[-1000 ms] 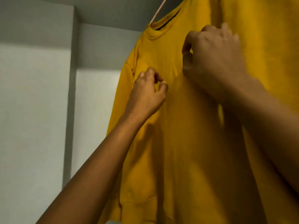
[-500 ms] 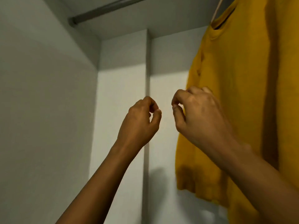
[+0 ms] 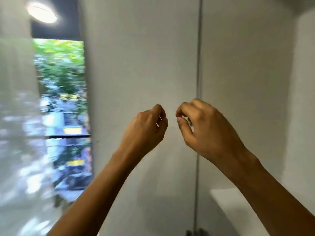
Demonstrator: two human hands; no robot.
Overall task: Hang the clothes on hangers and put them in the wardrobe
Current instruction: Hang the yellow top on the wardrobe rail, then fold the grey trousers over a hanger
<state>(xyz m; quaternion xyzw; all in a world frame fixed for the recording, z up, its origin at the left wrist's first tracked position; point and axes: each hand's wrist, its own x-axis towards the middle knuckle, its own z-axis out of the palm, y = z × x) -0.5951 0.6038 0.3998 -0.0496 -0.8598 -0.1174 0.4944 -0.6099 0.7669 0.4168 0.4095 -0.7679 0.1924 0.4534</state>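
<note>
My left hand (image 3: 146, 126) and right hand (image 3: 204, 126) are up side by side, a small gap between them, fingers curled in and holding nothing. The white wardrobe wall (image 3: 136, 65) is behind them, with a thin line (image 3: 198, 65) running up and down behind my right hand. A white shelf edge (image 3: 226, 200) sits below my right arm; a window (image 3: 63, 99) is past my left hand.

Round ceiling light (image 3: 41, 12) lit, tall window (image 3: 63, 99) below it (blurred greenery outside), pale curtain (image 3: 17, 108) leftmost
</note>
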